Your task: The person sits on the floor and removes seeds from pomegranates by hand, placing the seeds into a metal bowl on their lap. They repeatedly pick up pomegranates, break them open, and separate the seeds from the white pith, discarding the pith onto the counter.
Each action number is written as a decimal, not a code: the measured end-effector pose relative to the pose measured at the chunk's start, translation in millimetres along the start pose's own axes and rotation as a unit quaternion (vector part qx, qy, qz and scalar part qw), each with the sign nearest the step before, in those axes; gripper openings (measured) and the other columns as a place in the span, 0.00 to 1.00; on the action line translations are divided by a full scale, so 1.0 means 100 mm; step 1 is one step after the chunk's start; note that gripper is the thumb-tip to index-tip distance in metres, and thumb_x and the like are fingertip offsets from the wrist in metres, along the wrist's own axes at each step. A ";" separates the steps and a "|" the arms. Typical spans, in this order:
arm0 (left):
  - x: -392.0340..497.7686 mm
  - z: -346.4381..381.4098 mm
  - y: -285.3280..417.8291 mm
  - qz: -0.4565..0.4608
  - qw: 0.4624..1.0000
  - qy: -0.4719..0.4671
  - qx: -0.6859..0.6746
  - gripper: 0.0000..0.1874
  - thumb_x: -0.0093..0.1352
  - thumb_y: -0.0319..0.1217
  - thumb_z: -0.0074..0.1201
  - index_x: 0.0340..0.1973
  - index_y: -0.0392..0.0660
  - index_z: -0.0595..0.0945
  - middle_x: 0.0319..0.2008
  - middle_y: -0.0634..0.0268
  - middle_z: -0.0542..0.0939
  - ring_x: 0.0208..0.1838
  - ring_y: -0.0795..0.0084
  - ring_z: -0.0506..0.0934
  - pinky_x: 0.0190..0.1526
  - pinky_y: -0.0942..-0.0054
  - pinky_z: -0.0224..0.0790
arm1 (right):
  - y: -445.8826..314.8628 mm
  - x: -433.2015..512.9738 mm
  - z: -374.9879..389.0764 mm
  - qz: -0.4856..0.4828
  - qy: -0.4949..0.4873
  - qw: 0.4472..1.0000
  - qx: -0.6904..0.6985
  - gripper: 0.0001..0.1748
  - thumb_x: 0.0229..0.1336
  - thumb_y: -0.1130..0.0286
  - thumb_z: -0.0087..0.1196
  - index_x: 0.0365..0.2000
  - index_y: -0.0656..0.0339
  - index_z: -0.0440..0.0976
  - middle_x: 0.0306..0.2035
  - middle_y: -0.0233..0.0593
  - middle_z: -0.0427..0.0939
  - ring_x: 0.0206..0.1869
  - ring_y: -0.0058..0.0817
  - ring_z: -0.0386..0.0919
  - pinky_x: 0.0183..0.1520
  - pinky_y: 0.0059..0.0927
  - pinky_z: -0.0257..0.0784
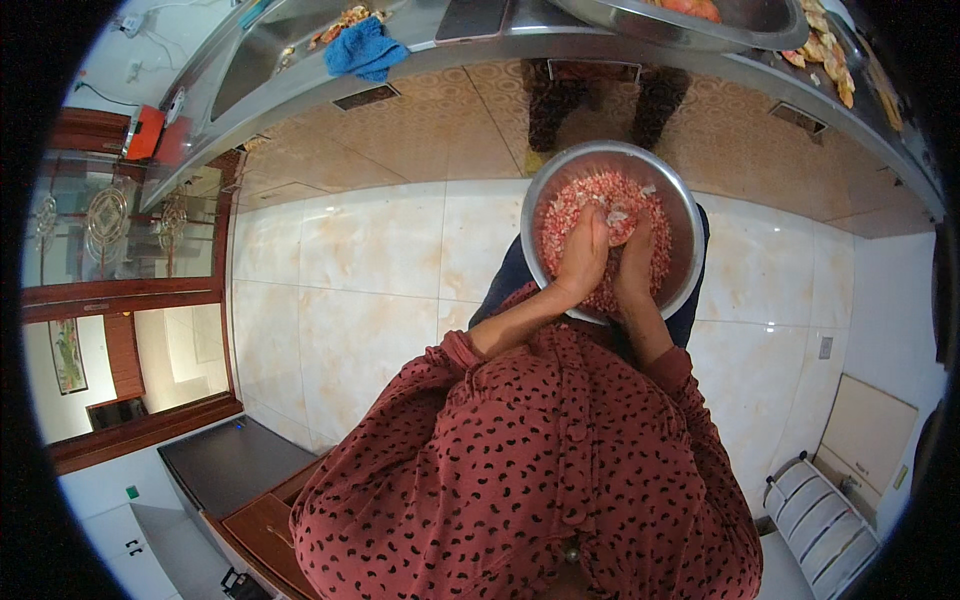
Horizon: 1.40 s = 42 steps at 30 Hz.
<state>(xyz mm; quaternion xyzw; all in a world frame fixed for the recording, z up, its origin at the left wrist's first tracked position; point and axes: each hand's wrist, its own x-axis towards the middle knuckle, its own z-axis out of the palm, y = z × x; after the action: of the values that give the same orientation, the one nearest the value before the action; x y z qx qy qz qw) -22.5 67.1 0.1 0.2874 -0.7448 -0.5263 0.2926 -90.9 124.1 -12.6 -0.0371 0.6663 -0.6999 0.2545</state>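
Note:
A round stainless steel bowl (697, 225) rests on my lap. Loose pomegranate seeds (559, 217) cover much of its bottom, with pale bits of membrane among them. My left hand (585, 251) and my right hand (636, 259) are both inside the bowl, side by side over the seeds. Between them they hold a piece of pomegranate (619, 231), with whitish membrane showing on it. Most of the fingers are hidden beneath the hands and the piece.
Along the steel counter ahead stand a large metal basin (739, 31) with reddish fruit, peel scraps (829, 56) on the right, a dark flat device (471, 19), and a blue cloth (366, 51) by the sink (251, 71). A white rack (821, 525) stands behind right.

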 end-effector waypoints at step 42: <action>0.24 -0.21 -0.06 -0.297 0.912 -0.095 -0.265 0.28 0.74 0.52 0.40 0.47 0.38 0.77 0.42 0.62 0.79 0.44 0.74 0.75 0.47 0.76 0.66 | -0.13 -0.09 -0.14 -0.178 -0.101 0.966 -0.156 0.21 0.72 0.60 0.36 0.43 0.68 0.72 0.42 0.53 0.76 0.44 0.39 0.75 0.48 0.37 0.67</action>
<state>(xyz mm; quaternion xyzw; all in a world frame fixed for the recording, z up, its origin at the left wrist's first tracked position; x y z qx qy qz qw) -21.8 34.9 3.3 0.3555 -0.4824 -0.7921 0.1163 -92.2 140.2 1.2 -0.2644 0.7210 -0.6139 0.1830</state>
